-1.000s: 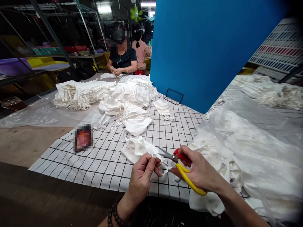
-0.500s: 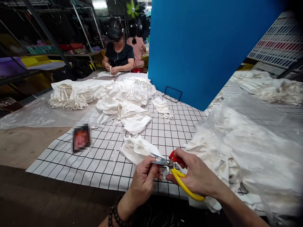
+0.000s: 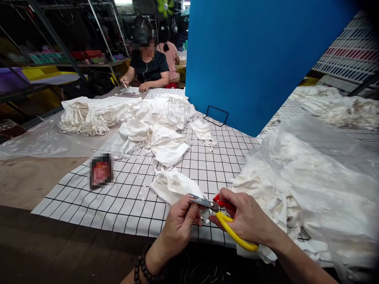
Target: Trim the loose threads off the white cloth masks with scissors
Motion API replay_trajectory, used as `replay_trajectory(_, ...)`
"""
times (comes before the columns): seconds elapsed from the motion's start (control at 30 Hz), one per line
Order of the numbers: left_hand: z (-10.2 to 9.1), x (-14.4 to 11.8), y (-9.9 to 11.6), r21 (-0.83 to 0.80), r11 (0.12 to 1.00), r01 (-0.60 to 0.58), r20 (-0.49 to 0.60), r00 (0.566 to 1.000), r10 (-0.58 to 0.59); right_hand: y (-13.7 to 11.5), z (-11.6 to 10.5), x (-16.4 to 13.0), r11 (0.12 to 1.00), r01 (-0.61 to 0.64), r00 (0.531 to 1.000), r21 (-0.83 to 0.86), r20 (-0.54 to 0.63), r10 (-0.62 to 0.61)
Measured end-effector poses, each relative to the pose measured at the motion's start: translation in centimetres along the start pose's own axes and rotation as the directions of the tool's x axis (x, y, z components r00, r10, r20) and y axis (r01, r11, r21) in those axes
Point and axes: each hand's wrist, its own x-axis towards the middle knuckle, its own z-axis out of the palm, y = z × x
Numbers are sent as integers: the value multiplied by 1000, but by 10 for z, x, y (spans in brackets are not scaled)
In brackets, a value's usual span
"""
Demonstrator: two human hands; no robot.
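Scissors [image 3: 220, 219]: shiny metal blades, glossy plastic handles. Matt white cloth piece [image 3: 174, 185]; smooth gridded sheet [image 3: 124, 201] on tabletop.

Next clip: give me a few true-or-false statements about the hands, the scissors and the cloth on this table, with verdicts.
1. The right hand holds scissors with one red and one yellow handle. True.
2. The left hand rests flat and empty on the table. False: it pinches a white cloth piece right at the scissor blades.
3. The cloth under the hands is plain white. False: it is white with a black grid.
4. A tall blue board stands on the far side of the table. True.
5. A person in a dark top sits at the far end. True.
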Motion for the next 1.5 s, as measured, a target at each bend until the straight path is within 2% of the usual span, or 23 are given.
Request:
replay_trajectory(0.13, -3, 0, 0, 26, 999, -21, 14, 1000, 21, -1, -2, 0, 999, 45, 999, 0, -9, -45)
replay_trajectory(0.43, -6, -1, 2, 35, 999, -21, 25, 999, 20, -2, 6, 1, 996, 23, 999, 90, 37, -26)
replay_trajectory(0.67, -2, -1, -1, -70, 996, 50, 15, 999, -49, 5, 17, 0, 991, 24, 999, 132, -28, -20)
replay_trajectory(0.73, 0, -1, -3, -96, 994, 59, 8, 998, -58, 7, 19, 1, 983, 20, 999, 181, -50, -11)
replay_trajectory(0.83, -5, 8, -3, -67, 998, 20, -40, 999, -23, 13, 16, 0, 931, -34, 997, 364, -54, 58)
replay_trajectory(0.93, -32, 47, 14, 100, 991, -91, -160, 981, 107, 28, 2, -4, 809, -84, 976, 582, -117, 185)
replay_trajectory(1.0, -62, 92, 38, 279, 942, -185, -275, 925, 263, 41, -11, -11, 736, -71, 937, 673, -208, 280)
replay_trajectory(1.07, -93, 145, 66, 502, 834, -228, -338, 836, 432, 54, -20, -20, 702, -62, 885, 710, -286, 368)
replay_trajectory(1.1, -105, 171, 80, 600, 768, -223, -324, 810, 489, 60, -23, -25, 696, -66, 861, 715, -312, 402)
replay_trajectory(1.13, -114, 193, 91, 690, 694, -207, -286, 802, 524, 65, -24, -30, 695, -70, 840, 715, -334, 428)
replay_trajectory(1.17, -118, 211, 99, 775, 607, -175, -228, 819, 527, 70, -23, -35, 700, -74, 824, 711, -351, 444)
replay_trajectory(1.2, -117, 223, 102, 846, 518, -126, -177, 850, 495, 75, -21, -39, 708, -79, 810, 702, -369, 456)
replay_trajectory(1.27, -100, 227, 96, 926, 372, -60, -85, 928, 363, 83, -13, -46, 729, -91, 776, 678, -411, 479)
replay_trajectory(1.33, -68, 208, 72, 937, 337, -91, 32, 984, 176, 89, -6, -50, 740, -117, 743, 663, -436, 508)
replay_trajectory(1.37, -50, 193, 56, 912, 383, -145, 121, 989, 88, 91, -3, -52, 737, -127, 732, 663, -439, 521)
replay_trajectory(1.4, -31, 176, 39, 865, 459, -204, 239, 971, -19, 93, -2, -53, 732, -134, 728, 668, -435, 530)
replay_trajectory(1.43, -14, 159, 23, 805, 547, -232, 357, 924, -133, 94, -2, -55, 726, -141, 731, 673, -424, 535)
replay_trajectory(1.47, 0, 144, 8, 764, 612, -204, 413, 883, -221, 95, -2, -56, 725, -147, 738, 673, -413, 533)
replay_trajectory(1.5, 12, 131, -5, 745, 648, -158, 413, 872, -263, 95, -3, -57, 730, -153, 748, 666, -405, 526)
